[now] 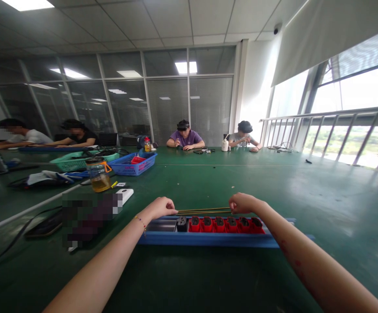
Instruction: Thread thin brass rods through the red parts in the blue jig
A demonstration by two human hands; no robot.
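Two thin rods (pixel 205 211): my left hand (pixel 161 208) pinches their nine-o'clock ends, my right hand (pixel 243 203) their three-o'clock ends; the blue rail (pixel 208 239) lies at their six o'clock.

A dark-lidded clear jar of amber liquid (pixel 99 178) stands on the glossy green tabletop (pixel 241 178) near a blue plastic lattice basket (pixel 133 169). Beyond is a mint-green plastic basket (pixel 69 163) of dark items (pixel 107 152), possibly cables. A person in a purple shirt (pixel 190 139) sits opposite, left of a white bottle (pixel 224 146).
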